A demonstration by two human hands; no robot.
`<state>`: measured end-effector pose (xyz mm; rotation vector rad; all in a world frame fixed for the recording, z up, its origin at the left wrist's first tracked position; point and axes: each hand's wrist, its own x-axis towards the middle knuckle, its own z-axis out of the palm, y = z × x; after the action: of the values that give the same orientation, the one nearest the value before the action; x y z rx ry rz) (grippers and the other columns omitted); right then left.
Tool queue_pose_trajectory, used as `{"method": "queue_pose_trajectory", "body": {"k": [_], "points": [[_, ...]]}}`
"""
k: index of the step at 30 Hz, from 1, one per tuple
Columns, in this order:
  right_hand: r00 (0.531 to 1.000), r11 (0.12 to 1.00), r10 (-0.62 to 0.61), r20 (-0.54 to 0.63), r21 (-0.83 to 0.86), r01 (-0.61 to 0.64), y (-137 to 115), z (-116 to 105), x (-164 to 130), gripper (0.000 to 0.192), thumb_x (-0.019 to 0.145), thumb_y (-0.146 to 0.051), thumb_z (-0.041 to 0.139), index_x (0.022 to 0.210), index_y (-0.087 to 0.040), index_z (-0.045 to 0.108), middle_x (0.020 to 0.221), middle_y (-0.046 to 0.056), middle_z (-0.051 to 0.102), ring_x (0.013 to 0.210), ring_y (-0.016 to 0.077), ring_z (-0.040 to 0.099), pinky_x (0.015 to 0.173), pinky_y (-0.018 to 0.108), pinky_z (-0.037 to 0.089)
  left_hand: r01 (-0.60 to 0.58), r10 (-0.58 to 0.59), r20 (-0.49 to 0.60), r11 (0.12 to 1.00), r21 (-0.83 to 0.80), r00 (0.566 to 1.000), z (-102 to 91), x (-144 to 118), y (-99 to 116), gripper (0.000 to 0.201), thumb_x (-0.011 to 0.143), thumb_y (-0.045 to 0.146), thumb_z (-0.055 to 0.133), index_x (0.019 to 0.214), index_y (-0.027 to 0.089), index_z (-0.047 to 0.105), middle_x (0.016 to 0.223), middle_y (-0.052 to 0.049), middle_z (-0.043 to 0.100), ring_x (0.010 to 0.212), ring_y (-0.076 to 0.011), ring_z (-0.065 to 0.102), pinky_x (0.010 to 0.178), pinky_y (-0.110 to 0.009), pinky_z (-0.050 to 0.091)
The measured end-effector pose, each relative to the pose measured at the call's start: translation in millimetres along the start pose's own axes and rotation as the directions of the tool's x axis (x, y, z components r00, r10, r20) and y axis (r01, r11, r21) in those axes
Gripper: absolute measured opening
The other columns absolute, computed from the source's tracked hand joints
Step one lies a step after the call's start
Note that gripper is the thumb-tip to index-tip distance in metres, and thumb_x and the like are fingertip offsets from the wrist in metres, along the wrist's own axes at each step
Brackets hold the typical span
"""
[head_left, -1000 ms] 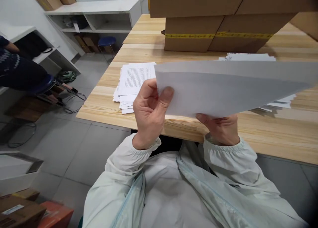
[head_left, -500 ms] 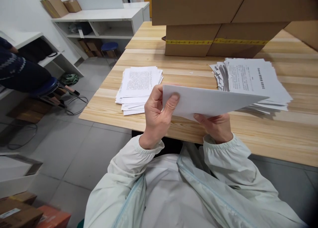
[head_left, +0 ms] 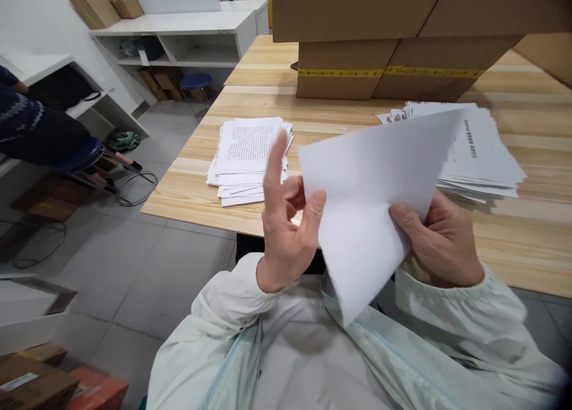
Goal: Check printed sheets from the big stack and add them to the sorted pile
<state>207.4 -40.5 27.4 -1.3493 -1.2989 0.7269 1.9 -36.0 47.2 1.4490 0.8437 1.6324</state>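
I hold a folded white sheet of paper [head_left: 370, 195] up in front of my chest with both hands. My left hand [head_left: 286, 225] pinches its left edge with the thumb, index finger pointing up. The sheet's right side is gripped by my right hand [head_left: 440, 237], thumb on the front. The blank side faces me and a corner points down toward my jacket. A stack of printed sheets [head_left: 248, 157] lies on the wooden table [head_left: 527, 249] to the left. Behind the held sheet, on the right, lies a second, fanned stack of printed sheets [head_left: 482, 154].
Large cardboard boxes [head_left: 384, 46] with yellow tape stand at the back of the table. At far left a person in dark clothes [head_left: 31, 130] sits on a blue stool. White shelves [head_left: 179, 34] line the wall. Boxes [head_left: 44, 380] sit on the floor at lower left.
The sheet has swung from lying nearly flat and edge-on to standing up facing me, one corner now pointing down. My right hand moved from under it to its right edge.
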Motion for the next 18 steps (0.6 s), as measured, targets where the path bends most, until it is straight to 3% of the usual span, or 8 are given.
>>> {"method": "queue_pose_trajectory", "body": {"k": [1, 3, 5, 7, 8, 10, 14, 18], "points": [[0.988, 0.994, 0.105, 0.112, 0.026, -0.109, 0, -8, -2, 0.036, 0.08, -0.048, 0.075, 0.106, -0.023, 0.07, 0.088, 0.003, 0.074, 0.069, 0.017, 0.066, 0.054, 0.027, 0.054, 0.052, -0.052, -0.001, 0.997, 0.051, 0.999, -1.1, -9, -4, 0.054, 0.095, 0.033, 0.058, 0.144, 0.038, 0.037, 0.084, 0.003, 0.059, 0.063, -0.0085, 0.048, 0.062, -0.022, 0.042], [0.898, 0.936, 0.316, 0.305, 0.054, -0.348, 6, -20, -5, 0.044, 0.081, -0.05, 0.073, 0.116, -0.025, 0.067, 0.095, 0.004, 0.076, 0.073, 0.0201, 0.071, 0.056, 0.029, 0.058, 0.205, -0.22, 0.077, 0.966, 0.16, 0.973, -2.8, -25, -14, 0.031, 0.093, 0.031, 0.059, 0.125, 0.028, 0.059, 0.088, 0.001, 0.064, 0.056, -0.007, 0.042, 0.054, -0.022, 0.037], [0.797, 0.855, 0.461, 0.39, 0.048, -0.517, 15, -28, -9, 0.045, 0.079, -0.052, 0.074, 0.115, -0.025, 0.066, 0.092, 0.004, 0.076, 0.07, 0.0221, 0.072, 0.053, 0.031, 0.059, 0.402, -0.444, 0.2, 0.89, 0.216, 0.874, -2.2, -34, -24, 0.02, 0.091, 0.028, 0.059, 0.108, 0.021, 0.067, 0.088, -0.001, 0.066, 0.051, -0.0059, 0.037, 0.05, -0.022, 0.033], [0.751, 0.808, 0.528, 0.396, 0.037, -0.588, 23, -32, -13, 0.046, 0.077, -0.052, 0.076, 0.113, -0.025, 0.066, 0.092, 0.004, 0.077, 0.069, 0.0229, 0.073, 0.051, 0.031, 0.059, 0.588, -0.616, 0.296, 0.787, 0.187, 0.73, 0.8, -36, -31, 0.021, 0.089, 0.026, 0.059, 0.106, 0.018, 0.067, 0.079, 0.0, 0.063, 0.05, -0.0063, 0.037, 0.05, -0.022, 0.032], [0.746, 0.798, 0.544, 0.384, 0.037, -0.601, 26, -33, -14, 0.046, 0.076, -0.052, 0.077, 0.112, -0.025, 0.066, 0.092, 0.004, 0.077, 0.07, 0.0232, 0.073, 0.051, 0.032, 0.059, 0.659, -0.667, 0.328, 0.736, 0.151, 0.669, 2.9, -35, -33, 0.022, 0.087, 0.025, 0.059, 0.107, 0.017, 0.066, 0.073, 0.001, 0.059, 0.052, -0.007, 0.039, 0.052, -0.022, 0.033], [0.753, 0.793, 0.563, 0.341, 0.035, -0.609, 31, -35, -14, 0.045, 0.075, -0.052, 0.077, 0.109, -0.024, 0.066, 0.091, 0.004, 0.077, 0.069, 0.0236, 0.073, 0.051, 0.032, 0.059, 0.753, -0.717, 0.365, 0.655, 0.064, 0.593, 7.1, -31, -36, 0.027, 0.085, 0.024, 0.061, 0.111, 0.017, 0.063, 0.069, 0.003, 0.053, 0.056, -0.0085, 0.045, 0.056, -0.021, 0.038], [0.796, 0.821, 0.541, 0.272, 0.034, -0.57, 38, -36, -5, 0.042, 0.075, -0.052, 0.077, 0.104, -0.024, 0.067, 0.087, 0.004, 0.077, 0.066, 0.0233, 0.072, 0.048, 0.032, 0.057, 0.827, -0.768, 0.354, 0.561, -0.031, 0.534, 12.8, -20, -37, 0.032, 0.08, 0.016, 0.061, 0.112, 0.016, 0.061, 0.072, 0.002, 0.054, 0.064, -0.01, 0.053, 0.065, -0.023, 0.048], [0.83, 0.859, 0.485, 0.274, 0.03, -0.512, 46, -32, 5, 0.04, 0.075, -0.051, 0.077, 0.102, -0.023, 0.067, 0.087, 0.004, 0.076, 0.066, 0.0226, 0.071, 0.047, 0.032, 0.056, 0.868, -0.808, 0.343, 0.495, -0.048, 0.48, 15.6, -9, -39, 0.035, 0.08, 0.01, 0.054, 0.115, 0.014, 0.06, 0.067, 0.003, 0.055, 0.059, -0.0096, 0.055, 0.06, -0.023, 0.049]]}}
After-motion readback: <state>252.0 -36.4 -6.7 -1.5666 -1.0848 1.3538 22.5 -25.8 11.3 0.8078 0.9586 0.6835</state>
